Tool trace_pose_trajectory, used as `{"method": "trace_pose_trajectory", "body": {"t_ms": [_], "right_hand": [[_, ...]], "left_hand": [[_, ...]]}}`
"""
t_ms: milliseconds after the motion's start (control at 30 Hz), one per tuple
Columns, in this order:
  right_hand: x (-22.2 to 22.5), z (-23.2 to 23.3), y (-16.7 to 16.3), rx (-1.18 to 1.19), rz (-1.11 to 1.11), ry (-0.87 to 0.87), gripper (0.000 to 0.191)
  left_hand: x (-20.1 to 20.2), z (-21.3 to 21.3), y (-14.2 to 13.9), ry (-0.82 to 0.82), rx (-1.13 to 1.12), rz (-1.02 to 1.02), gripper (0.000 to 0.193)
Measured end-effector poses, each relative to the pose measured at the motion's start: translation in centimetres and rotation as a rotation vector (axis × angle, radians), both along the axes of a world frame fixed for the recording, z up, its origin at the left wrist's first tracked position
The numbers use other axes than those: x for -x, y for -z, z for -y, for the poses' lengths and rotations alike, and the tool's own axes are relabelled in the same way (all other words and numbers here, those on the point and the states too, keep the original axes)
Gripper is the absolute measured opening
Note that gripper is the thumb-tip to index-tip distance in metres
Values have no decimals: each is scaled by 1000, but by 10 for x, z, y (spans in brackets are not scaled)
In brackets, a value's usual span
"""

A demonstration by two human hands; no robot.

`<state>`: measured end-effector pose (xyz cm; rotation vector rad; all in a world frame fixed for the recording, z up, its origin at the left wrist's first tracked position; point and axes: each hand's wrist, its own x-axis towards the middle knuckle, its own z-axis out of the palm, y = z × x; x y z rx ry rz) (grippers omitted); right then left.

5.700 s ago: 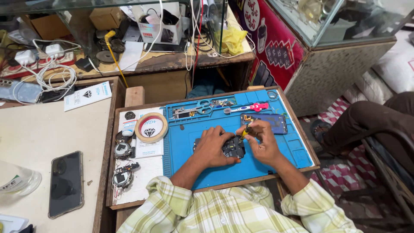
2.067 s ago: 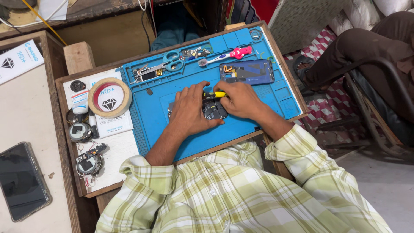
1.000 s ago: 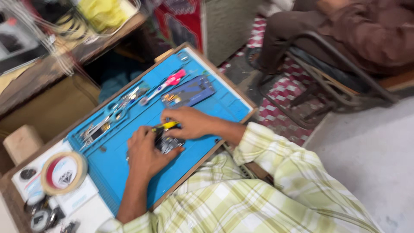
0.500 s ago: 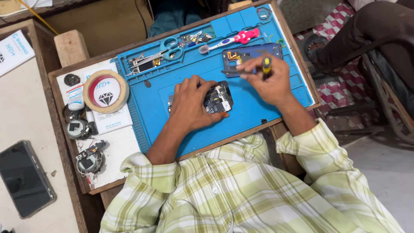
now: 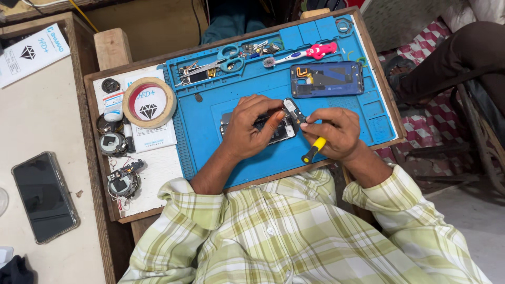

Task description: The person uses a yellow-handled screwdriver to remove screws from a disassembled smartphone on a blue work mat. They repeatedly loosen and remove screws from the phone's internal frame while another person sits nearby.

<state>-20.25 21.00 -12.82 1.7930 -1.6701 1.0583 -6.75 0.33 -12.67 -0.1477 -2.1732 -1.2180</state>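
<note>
An opened phone [image 5: 278, 130] with its insides showing lies on the blue work mat [image 5: 205, 142]. My left hand [image 5: 247, 128] rests on it and holds it down. My right hand [image 5: 334, 131] grips a yellow-handled screwdriver [image 5: 312, 151] and pinches a small grey part at the phone's right edge. A blue phone frame [image 5: 327, 80] lies further up the mat, apart from both hands.
Scissors [image 5: 221, 60], a pink toothbrush [image 5: 302, 54] and small parts line the mat's far edge. A tape roll [image 5: 149, 102] and watch-like parts [image 5: 113, 143] sit left of the mat. A black phone [image 5: 44, 195] lies on the left table. A seated person's leg [image 5: 452, 58] is at right.
My right hand came back from the blue phone frame to the opened phone with the screwdriver. The left hand stayed on the phone. The camera view shifted.
</note>
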Motion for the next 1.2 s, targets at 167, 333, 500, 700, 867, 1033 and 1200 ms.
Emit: {"method": "trace_pose_trajectory", "body": {"t_ms": [167,333,500,700,867,1033,1200], "right_hand": [[-5,8,2,-8,-63,-16,29],[-10,16,4,-6,-79,-40,29],[-12,18,2,-11,-74,-47,30],[-14,24,-1,-32,-97,-18,30],[-8,21,-7,114,24,173,21],[5,11,-5,227,458,265,16],[19,3,15,220,596,121,16]], "left_hand": [[-3,7,-2,0,-80,-6,15],[-5,11,-1,-36,-105,16,15],[-4,11,0,-38,-147,19,14],[-6,19,5,19,-300,48,17],[-6,29,11,70,-348,76,21],[-9,39,7,-8,-277,118,21],[-14,43,2,-58,239,151,42]]}}
